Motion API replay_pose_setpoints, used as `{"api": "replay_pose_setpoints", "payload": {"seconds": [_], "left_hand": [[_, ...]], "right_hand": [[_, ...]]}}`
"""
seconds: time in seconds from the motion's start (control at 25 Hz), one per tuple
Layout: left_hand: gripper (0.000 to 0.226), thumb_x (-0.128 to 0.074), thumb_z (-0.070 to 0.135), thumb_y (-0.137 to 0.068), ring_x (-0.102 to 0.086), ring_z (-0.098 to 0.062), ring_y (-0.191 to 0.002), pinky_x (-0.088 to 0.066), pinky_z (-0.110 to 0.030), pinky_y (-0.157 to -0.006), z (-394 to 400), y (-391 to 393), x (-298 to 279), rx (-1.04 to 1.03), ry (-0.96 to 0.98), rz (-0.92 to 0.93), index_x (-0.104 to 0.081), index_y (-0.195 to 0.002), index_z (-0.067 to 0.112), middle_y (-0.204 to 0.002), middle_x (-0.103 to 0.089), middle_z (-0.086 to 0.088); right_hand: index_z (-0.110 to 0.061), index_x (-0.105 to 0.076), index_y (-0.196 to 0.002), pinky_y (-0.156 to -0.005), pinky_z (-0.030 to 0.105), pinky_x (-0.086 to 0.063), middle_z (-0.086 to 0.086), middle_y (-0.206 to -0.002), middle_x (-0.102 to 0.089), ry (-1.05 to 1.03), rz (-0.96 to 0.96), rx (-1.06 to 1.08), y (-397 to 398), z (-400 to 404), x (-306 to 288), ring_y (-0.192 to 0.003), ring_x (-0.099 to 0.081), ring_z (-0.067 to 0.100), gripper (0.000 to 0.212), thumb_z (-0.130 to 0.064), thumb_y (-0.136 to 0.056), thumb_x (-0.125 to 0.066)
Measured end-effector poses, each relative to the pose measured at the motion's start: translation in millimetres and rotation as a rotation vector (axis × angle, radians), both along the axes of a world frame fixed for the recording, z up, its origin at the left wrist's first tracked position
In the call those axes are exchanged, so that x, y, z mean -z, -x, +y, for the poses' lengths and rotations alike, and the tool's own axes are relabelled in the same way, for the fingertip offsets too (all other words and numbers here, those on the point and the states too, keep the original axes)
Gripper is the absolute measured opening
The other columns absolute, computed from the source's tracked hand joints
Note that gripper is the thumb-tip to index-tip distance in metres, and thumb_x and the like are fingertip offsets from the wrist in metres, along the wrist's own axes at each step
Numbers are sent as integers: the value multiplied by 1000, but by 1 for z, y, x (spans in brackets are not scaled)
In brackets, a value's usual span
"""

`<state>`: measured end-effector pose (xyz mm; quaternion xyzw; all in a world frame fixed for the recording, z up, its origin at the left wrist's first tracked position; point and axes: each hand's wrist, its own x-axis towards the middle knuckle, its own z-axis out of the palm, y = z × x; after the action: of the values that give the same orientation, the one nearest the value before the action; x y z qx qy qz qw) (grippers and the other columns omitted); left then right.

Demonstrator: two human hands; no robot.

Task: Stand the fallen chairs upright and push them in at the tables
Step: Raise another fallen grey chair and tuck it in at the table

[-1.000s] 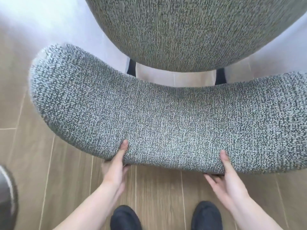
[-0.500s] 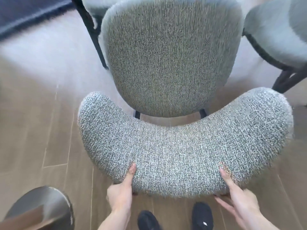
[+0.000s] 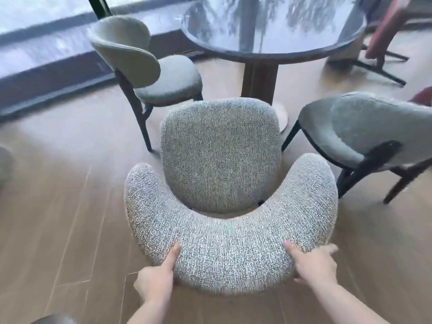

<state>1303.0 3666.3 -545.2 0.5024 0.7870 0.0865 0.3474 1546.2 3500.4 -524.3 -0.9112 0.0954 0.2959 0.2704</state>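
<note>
A grey speckled fabric chair stands upright in front of me, its seat facing a round dark table. Its curved backrest is nearest to me. My left hand grips the backrest's lower left edge, thumb on top and fingers underneath. My right hand holds the lower right edge the same way. The chair's seat stops short of the table's pedestal.
A pale grey chair stands left of the table and another grey chair stands to the right. A red chair sits at the far right. Another seat's edge shows at bottom left. Wood-plank floor lies open on the left.
The view has lifted from close above the backrest to show the table and neighbouring chairs. The speckled chair now sits farther from me, toward the table, with both hands still on its backrest.
</note>
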Motion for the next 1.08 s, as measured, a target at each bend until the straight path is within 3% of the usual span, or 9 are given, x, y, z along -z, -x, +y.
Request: {"api": "replay_pose_setpoints", "payload": {"seconds": [0.12, 0.24, 0.32, 0.4, 0.52, 0.64, 0.76, 0.92, 1.08], "left_hand": [[96, -68, 78, -68, -65, -45, -106, -47, -44, -96, 37, -19, -8, -17, 17, -71, -69, -96, -13, -104, -70, -32], [95, -79, 62, -70, -53, -44, -122, -39, -45, -103, 68, -42, -24, 15, -114, -99, -48, -123, -10, -127, -57, -31], [87, -83, 46, -72, -38, -39, -133, -29, -43, -110, 86, -56, -39, 219, -479, -10, -37, -131, 2, -139, -41, -25], [60, -71, 30, -84, -35, -33, -139, -18, -44, -118, 99, -70, -45, 695, -724, 144, -44, -135, 13, -144, -40, -16], [48, -42, 39, -93, -25, -20, -148, 7, -57, -121, 101, -101, -45, 1182, -469, 232, -46, -140, 29, -150, -44, 3], [79, -28, 60, -76, -6, -20, -153, 22, -58, -114, 114, -130, -49, 1208, -386, 344, -31, -151, 37, -156, -33, 4], [87, -24, 67, -71, 0, -17, -152, 25, -59, -113, 140, -142, -53, 1199, -335, 304, -20, -155, 43, -156, -31, 3], [93, -20, 86, -61, 2, -12, -151, 27, -54, -112, 167, -163, -58, 1196, -300, 272, -35, -146, 48, -153, -32, 8], [104, -28, 102, -48, -7, -17, -148, 21, -55, -115, 205, -186, -59, 1189, -362, 277, -43, -137, 50, -145, -36, 7]], "right_hand": [[-15, -7, -152, -94, 50, -46, 25, -149, -19, 181, -453, -387, -36, 33, -17, -124, -47, 44, 124, -54, -64, -84], [-20, -24, -151, -117, 51, -22, 14, -157, -15, 250, -761, -917, -51, 67, -20, -143, -24, 32, 77, -30, -86, -63], [-18, -46, -138, -120, 53, -11, 10, -148, -39, 228, -761, -1118, -53, 88, -17, -139, -33, 26, 48, -11, -90, -44], [-19, -55, -126, -120, 52, -4, 5, -133, -55, 180, -736, -1170, -55, 102, -15, -133, -40, 22, 36, -18, -94, -38], [-16, -52, -133, -119, 53, 0, 7, -140, -50, 130, -618, -1243, -81, 126, -29, -138, -34, 22, 52, -42, -92, -33], [-21, -36, -148, -117, 61, 4, 15, -151, -36, 262, -507, -1403, -109, 155, -46, -145, -22, 28, 79, -59, -79, -42], [-29, -20, -155, -112, 69, 3, 20, -155, -26, 407, -594, -1509, -114, 174, -46, -148, -13, 37, 106, -73, -67, -60], [-24, -40, -139, -114, 70, -1, 21, -152, -29, 326, -785, -1422, -122, 193, -44, -146, -16, 38, 79, -46, -71, -73], [-18, -42, -140, -117, 65, 2, 18, -160, -22, 268, -836, -1336, -142, 224, -43, -150, -14, 33, 67, -29, -80, -70]]}}
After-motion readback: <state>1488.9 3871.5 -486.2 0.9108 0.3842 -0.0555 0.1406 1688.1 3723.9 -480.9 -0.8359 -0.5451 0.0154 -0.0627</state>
